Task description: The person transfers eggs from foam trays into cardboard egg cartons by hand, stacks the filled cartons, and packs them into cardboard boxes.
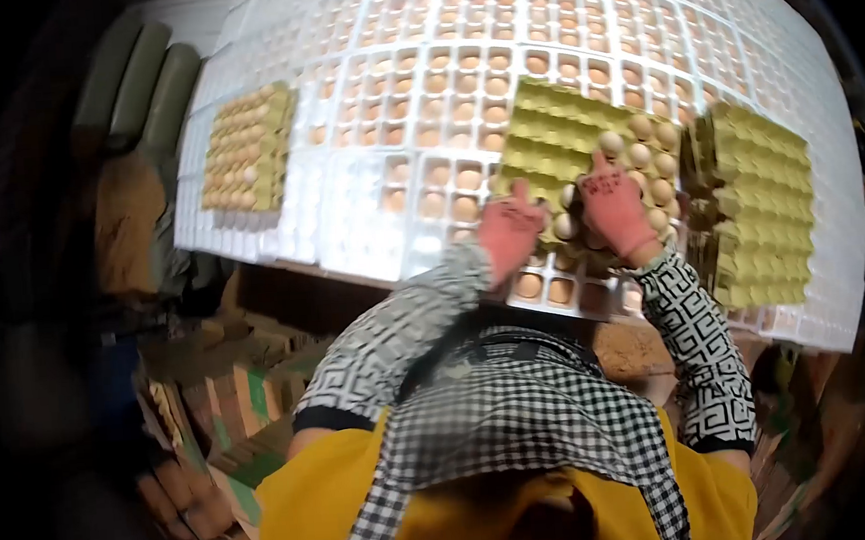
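Observation:
A yellow-green egg tray lies tilted in front of me, with rows of brown eggs along its right side and bare cups at its upper left. My left hand, in a pink glove with dark print, is at the tray's lower left edge, fingers curled. My right hand, gloved alike, is over the tray's lower middle with its fingers bent downward. A pale egg sits just past its fingertips, and another egg shows between the hands. What the fingers of either hand enclose is hidden.
Clear plastic trays of eggs cover the table. Stacked yellow-green trays stand at the right, and a filled egg tray lies at the left. Grey-green rolls are beyond the left edge; cardboard pieces lie below.

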{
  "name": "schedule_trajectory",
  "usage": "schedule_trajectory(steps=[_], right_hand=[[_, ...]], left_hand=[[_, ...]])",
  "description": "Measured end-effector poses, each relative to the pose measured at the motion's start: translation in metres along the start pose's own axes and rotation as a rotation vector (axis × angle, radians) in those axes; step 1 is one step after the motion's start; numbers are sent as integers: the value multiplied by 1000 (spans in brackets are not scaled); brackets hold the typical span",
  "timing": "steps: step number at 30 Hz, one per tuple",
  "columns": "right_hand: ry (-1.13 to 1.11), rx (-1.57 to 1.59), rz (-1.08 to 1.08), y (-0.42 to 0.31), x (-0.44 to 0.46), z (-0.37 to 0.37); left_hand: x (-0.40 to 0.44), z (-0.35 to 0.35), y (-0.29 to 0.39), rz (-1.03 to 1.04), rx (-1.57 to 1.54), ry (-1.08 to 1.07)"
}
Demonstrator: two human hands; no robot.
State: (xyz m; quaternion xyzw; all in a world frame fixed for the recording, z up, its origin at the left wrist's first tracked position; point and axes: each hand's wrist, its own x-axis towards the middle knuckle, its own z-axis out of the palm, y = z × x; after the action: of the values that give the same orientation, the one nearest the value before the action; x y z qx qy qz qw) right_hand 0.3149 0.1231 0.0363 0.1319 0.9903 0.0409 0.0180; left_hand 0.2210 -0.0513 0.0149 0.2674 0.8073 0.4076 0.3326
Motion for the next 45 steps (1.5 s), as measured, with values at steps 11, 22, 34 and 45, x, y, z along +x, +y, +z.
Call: schedule_trajectory(steps=[11,22,34,45], right_hand=[[119,919,353,-47,-42,-45],[49,947,347,-310,183,-27],[178,648,-313,-349,120,43],[192,327,981,31,-7,-13]], left_hand=[[-78,-168,-42,47,347,406],[-24,-265,-164,1,479,267],[-47,-257,-220,454,85,674],[15,-163,-78,710,154,284]])
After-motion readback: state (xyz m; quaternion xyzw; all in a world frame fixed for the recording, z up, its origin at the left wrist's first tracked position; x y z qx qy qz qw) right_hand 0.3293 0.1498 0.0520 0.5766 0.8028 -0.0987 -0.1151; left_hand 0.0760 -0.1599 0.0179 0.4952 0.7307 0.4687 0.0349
